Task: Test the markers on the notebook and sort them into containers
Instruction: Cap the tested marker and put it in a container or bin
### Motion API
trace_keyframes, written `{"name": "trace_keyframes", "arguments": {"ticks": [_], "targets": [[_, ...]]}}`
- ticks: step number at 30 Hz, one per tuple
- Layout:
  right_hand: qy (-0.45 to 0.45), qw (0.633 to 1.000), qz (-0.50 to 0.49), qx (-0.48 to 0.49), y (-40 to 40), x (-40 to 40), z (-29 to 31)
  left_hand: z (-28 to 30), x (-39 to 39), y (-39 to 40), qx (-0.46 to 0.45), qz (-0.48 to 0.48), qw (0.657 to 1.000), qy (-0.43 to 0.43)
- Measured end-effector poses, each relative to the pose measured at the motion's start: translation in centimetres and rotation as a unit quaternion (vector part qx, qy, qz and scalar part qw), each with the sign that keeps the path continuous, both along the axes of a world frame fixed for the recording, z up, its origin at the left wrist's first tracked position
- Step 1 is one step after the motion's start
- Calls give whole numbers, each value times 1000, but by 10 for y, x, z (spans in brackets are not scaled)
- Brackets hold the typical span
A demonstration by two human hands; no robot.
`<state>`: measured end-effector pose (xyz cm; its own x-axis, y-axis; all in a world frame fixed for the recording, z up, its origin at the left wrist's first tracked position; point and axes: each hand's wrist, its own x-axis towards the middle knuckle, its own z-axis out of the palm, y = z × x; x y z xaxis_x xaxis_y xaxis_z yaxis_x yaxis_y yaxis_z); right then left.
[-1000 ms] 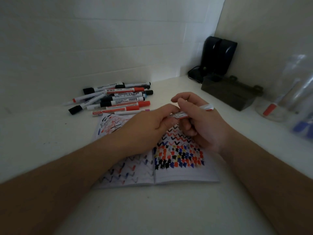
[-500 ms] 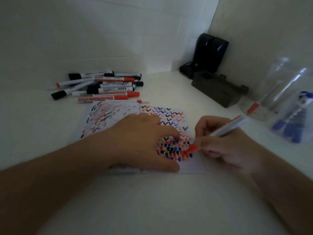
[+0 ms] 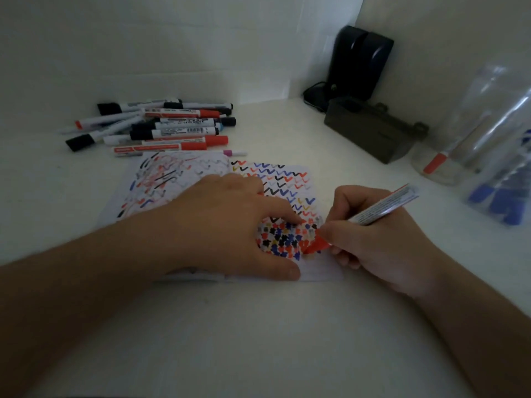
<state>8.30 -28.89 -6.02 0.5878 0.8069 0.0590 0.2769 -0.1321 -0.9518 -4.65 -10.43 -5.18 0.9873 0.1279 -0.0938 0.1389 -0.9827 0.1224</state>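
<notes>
Red marker (image 3: 373, 216) tilted, tip on open scribbled notebook (image 3: 287, 182) — spare markers (image 3: 161, 127) piled behind

black speaker (image 3: 360, 61) upright in far corner w/ cable (image 3: 311, 93) at its base. dark box (image 3: 373, 130) just in front of it, by the right wall. all on a white table (image 3: 258, 340).

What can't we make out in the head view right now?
- Marker tip: hidden by the right hand; contact with the notebook unclear.
- Marker cap: not visible; the left hand covers part of the page.
- Right-hand containers: blurred, cut off by the frame edge; the count inside is unreadable.
- Pile labels: too small to read.
</notes>
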Motion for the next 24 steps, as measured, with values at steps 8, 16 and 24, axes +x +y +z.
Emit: {"name": "trace_keyframes", "arguments": {"ticks": [8,16,24], "targets": [[-65,998,-15,-23,2,-2,-1,-1,1,1,10,-3,1000,0],[-60,998,3,-24,1,-3,-2,1,-1,0,12,-1,1000,9],[-54,998,0,-17,0,-1,-3,-1,0,0,18,-3,1000,1]]}}
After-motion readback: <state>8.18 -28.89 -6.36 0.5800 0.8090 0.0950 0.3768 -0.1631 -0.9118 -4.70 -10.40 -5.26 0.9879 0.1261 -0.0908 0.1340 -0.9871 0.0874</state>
